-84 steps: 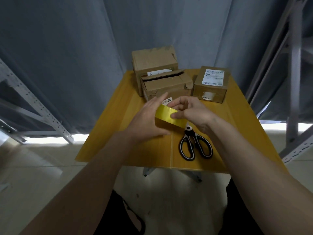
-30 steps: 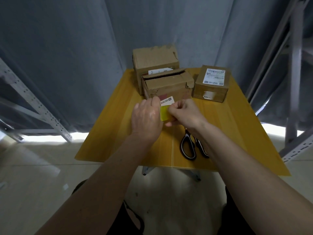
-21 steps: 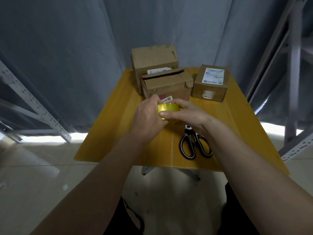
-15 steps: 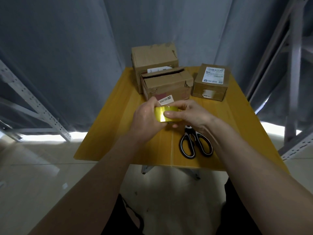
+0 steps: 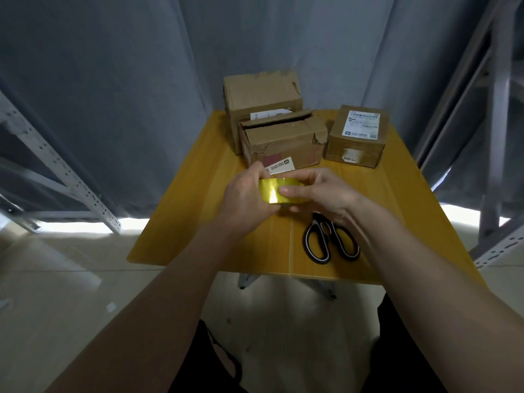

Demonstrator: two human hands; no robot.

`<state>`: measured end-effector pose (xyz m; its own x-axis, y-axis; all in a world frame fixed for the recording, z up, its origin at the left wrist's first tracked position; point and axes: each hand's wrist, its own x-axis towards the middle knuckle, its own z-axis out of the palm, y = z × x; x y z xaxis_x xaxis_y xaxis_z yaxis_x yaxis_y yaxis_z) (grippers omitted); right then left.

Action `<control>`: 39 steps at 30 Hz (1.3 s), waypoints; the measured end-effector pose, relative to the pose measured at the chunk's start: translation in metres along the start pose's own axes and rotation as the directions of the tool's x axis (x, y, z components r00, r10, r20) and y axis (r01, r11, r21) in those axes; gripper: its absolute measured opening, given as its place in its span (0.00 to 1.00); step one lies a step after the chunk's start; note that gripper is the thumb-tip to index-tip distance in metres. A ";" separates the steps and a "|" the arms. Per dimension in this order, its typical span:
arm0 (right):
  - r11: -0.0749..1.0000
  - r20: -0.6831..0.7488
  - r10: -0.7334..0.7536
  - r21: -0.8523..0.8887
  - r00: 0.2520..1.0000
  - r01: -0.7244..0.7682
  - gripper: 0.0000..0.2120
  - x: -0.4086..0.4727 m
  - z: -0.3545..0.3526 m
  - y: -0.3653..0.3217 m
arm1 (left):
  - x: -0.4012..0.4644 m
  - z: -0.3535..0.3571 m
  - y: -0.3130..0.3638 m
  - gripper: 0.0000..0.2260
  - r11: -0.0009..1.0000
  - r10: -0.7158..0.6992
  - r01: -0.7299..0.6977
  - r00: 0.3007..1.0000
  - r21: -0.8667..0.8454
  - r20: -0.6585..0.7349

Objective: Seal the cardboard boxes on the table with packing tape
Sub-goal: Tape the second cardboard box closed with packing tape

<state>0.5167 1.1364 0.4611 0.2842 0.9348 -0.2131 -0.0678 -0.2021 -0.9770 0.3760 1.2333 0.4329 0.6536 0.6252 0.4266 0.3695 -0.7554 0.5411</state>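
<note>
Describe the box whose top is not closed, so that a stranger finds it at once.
On the yellow table, three cardboard boxes stand at the far end. The open box is the low middle one, before the tall box. Only it shows a dark gap under its lid and a torn corner.

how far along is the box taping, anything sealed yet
Done: no fresh tape shows on any box. In hand: the left hand and right hand both hold the yellow tape roll above the table. Left: the front box has a gaping flap; the scissors lie untouched.
</note>
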 end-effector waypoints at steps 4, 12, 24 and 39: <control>0.999 0.039 0.028 0.025 0.999 -0.029 0.16 -0.002 -0.001 -0.004 | -0.002 0.002 0.002 0.23 0.997 -0.081 0.081 0.996 0.001 -0.022; 0.999 -0.156 -0.038 -0.025 0.987 0.035 0.07 0.003 0.009 -0.003 | -0.004 0.005 0.006 0.23 0.996 -0.084 0.084 0.995 -0.009 -0.052; 0.924 -0.443 -0.322 -0.341 0.836 0.176 0.02 -0.004 0.032 0.007 | -0.009 0.011 0.018 0.16 0.963 -0.132 0.176 0.968 0.203 -0.216; 0.956 -0.267 -0.035 -0.288 0.963 -0.045 0.11 -0.015 0.025 -0.004 | -0.015 0.024 0.022 0.13 0.912 0.009 0.084 0.974 0.401 -0.225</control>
<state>0.4888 1.1303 0.4680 0.5312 0.8294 -0.1729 0.1980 -0.3199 -0.9265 0.3901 1.2019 0.4210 0.4912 0.6464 0.5839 0.6568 -0.7151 0.2391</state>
